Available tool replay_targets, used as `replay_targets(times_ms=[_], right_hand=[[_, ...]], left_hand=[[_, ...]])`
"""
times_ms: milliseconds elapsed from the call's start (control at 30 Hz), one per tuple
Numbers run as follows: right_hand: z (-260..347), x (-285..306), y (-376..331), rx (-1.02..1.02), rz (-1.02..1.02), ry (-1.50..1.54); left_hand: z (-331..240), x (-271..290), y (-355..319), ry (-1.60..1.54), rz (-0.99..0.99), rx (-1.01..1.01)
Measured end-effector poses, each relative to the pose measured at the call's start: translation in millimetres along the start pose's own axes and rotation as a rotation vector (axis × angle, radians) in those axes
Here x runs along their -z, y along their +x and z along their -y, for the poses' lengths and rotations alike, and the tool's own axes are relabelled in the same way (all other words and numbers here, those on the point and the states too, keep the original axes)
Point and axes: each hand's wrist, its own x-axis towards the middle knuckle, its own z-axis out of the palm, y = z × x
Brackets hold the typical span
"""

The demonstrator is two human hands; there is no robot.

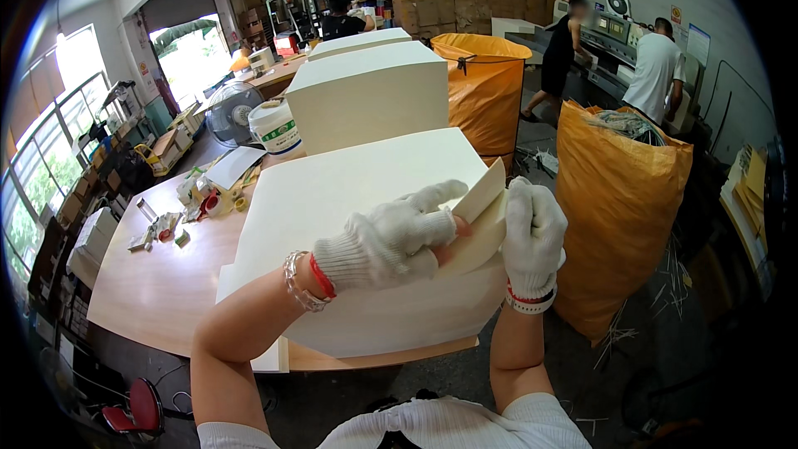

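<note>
A thick stack of cream paper sheets (332,199) lies on a wooden table (158,283) in front of me. Both hands wear white knit gloves. My left hand (391,237) presses on the stack's near right corner, its fingers pinching the top sheets (482,199), which curl upward. My right hand (534,237) grips the same lifted corner from the right side, fingers wrapped over the edge of the sheets.
A taller cream stack (370,96) and a white bucket (274,126) stand farther back. Tape rolls and small clutter (204,199) lie at the table's left. Two large orange sacks (619,216) (486,91) stand to the right. People work at a machine (611,29) in the back right. A fan (231,112) sits behind.
</note>
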Motion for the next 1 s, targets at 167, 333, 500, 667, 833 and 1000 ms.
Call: replay_targets(times_ms=[167,333,500,667,833,1000], right_hand=[[-4,1,-1,-0.003,0.007,-0.021],[-4,1,-2,0.012,-0.007,-0.008],[-3,3,-2,0.026,0.035,0.046],[-4,1,-2,0.015,0.012,-0.001],[-5,1,-2,-0.014,0.005,-0.013],[-4,1,-3,-0.014,0.002,0.008]], left_hand=[[-10,1,1,0.131,-0.065,0.04],[-3,0,-1,0.048,-0.086,0.029],[-2,-2,0,0.173,-0.114,-0.065],[-9,1,3,0.045,-0.024,0.008],[-4,0,2,0.085,-0.067,0.009],[-8,2,1,0.042,-0.038,0.108]])
